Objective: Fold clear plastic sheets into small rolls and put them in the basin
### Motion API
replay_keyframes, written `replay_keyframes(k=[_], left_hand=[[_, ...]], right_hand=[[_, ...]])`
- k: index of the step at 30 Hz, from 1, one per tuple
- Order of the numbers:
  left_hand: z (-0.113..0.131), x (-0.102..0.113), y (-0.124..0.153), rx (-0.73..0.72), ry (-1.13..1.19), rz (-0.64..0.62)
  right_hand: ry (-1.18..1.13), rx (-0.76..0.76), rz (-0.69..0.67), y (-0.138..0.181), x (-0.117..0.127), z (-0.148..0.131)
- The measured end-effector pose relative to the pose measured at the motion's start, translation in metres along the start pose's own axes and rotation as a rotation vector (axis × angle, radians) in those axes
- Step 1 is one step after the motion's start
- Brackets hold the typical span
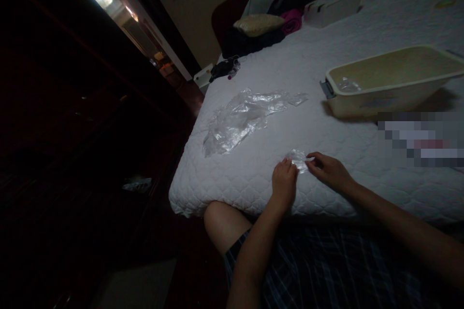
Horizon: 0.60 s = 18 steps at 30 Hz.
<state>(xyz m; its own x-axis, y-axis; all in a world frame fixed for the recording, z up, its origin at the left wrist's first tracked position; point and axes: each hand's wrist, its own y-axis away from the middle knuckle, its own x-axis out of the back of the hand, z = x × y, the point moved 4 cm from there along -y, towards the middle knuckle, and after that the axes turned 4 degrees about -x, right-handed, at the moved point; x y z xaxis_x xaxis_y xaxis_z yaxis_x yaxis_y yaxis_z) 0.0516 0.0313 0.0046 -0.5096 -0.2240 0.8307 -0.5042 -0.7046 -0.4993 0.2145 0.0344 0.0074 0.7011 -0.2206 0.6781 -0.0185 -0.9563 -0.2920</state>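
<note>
— though the room is dim, can you make out what the hands are on?

— yes. a small crumpled piece of clear thin plastic film (298, 159) lies on the white quilted mattress (326, 82), close to the mattress's near edge. the left hand (284, 182) has its fingertips closed down on the film's left end, and the right hand (328, 170) pinches the right end between thumb and forefinger. both hands are nearly closed, with only the film in them.

— how would you expect it to handle?

— very light and limp, i'd judge. it has no stiffness of its own, so it will sag and fold wherever it isn't held. it looks slick too, and likely to cling to itself or to skin. a hard tug could stretch or tear it.

— so where is the best hold?

— at the edges or corners, pinched lightly with fingertips, one hand at each end as now. a grab at the middle would just bunch it up.

— anything else on the mattress?

— further up the mattress from the small piece, a larger wrinkled sheet of clear plastic (239, 118) is spread flat. toward the mattress's right side stands a pale yellow rectangular plastic tub (391, 82), and something clear sits inside its near-left corner, too dim to tell what. dark clothes and a beige cushion (258, 24) are piled at the mattress's far end.
</note>
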Motion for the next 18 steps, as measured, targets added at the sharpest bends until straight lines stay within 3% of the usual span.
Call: replay_keyframes(k=[7, 12, 18], left_hand=[[-0.001, -0.001, 0.001, 0.009, -0.002, 0.005], [-0.001, -0.002, 0.001, 0.008, 0.003, 0.013], [-0.001, -0.002, 0.001, 0.005, 0.002, 0.001]], right_hand=[[0.170, 0.253, 0.132, 0.006, 0.000, -0.008], [0.270, 0.446, 0.128, 0.012, -0.004, -0.009], [0.305, 0.353, 0.164, 0.009, -0.004, -0.006]])
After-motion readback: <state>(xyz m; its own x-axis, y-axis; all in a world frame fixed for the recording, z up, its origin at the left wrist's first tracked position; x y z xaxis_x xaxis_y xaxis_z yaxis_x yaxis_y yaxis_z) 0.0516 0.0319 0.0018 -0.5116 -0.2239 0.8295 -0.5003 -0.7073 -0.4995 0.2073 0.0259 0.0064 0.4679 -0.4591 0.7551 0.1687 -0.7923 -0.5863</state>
